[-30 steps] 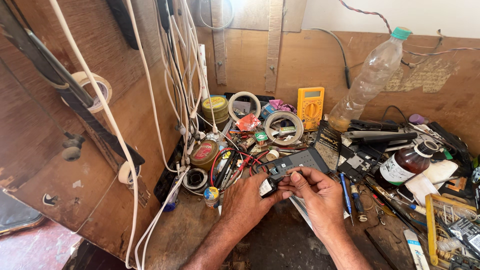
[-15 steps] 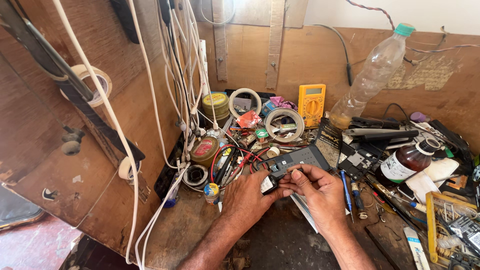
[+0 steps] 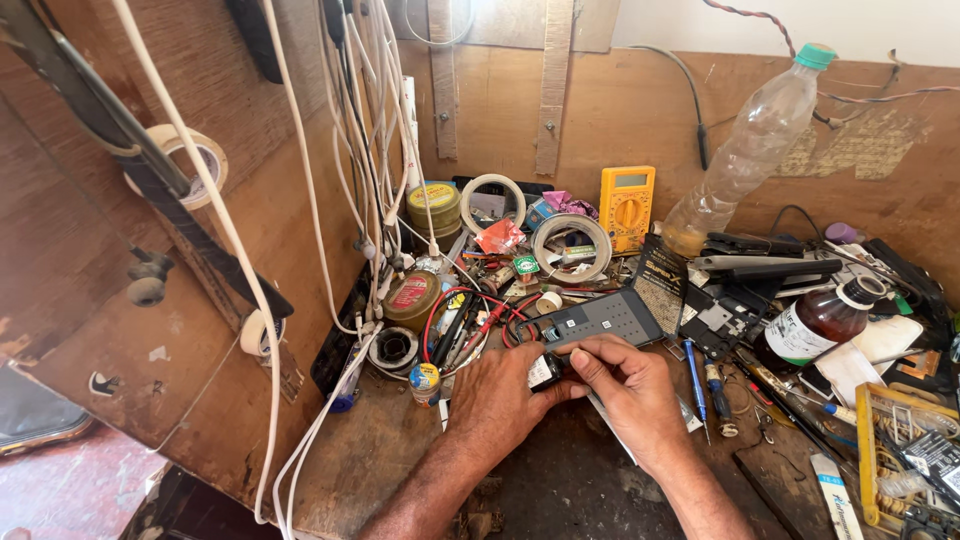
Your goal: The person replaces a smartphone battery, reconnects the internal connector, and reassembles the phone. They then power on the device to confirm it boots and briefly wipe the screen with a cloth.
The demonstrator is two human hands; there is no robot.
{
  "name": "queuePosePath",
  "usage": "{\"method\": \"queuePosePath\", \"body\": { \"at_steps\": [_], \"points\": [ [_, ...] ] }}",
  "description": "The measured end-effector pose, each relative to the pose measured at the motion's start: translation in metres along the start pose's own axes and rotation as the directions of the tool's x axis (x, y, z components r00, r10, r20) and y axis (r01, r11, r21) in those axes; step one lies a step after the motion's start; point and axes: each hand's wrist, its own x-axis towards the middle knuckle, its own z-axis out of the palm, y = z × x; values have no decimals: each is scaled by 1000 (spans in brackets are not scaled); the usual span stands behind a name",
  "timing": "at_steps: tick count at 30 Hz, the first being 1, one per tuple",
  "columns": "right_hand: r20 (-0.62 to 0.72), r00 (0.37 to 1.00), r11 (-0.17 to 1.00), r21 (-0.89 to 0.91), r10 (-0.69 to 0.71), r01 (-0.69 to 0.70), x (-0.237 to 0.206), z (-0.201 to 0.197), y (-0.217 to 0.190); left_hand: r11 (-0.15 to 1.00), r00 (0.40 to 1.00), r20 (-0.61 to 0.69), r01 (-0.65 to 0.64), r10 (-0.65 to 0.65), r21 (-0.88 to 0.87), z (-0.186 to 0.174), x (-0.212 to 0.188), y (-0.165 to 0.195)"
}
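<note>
Wooden and cluttered, the table (image 3: 380, 450) carried both hands in the head view. The left hand (image 3: 497, 400) pinched a small black part (image 3: 545, 371), and the right hand (image 3: 630, 390) pressed its fingertips against the same part, just below a dark grey perforated device (image 3: 600, 318). A yellow multimeter (image 3: 627, 207) stood behind, beside a leaning plastic bottle (image 3: 750, 150).

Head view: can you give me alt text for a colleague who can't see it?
Both hands, left hand and right hand, pinch a small black part over a cluttered wooden workbench. A dark grey perforated panel lies just behind; a yellow multimeter and clear plastic bottle stand farther back.
</note>
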Motion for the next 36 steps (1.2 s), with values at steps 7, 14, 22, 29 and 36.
{"method": "queuePosePath", "body": {
  "at_steps": [7,14,22,29,36],
  "points": [
    [-35,978,969,-129,206,-209,-1,0,-20,1000,999,38,19,-20,17,0,1,0],
    [39,998,927,-371,-53,64,-1,-4,-48,996,996,-28,-81,82,31,-8,0,6],
    [56,998,814,-581,28,9,-16,-8,-69,980,985,106,-151,138,131,-26,-8,24],
    [115,991,885,-466,71,-10,-37,-22,-55,962,960,216,-215,177,167,-35,-17,35],
    [153,988,784,-612,-7,100,-55,-37,-40,957,933,269,-273,238,100,-38,-18,45]
  ]
}}
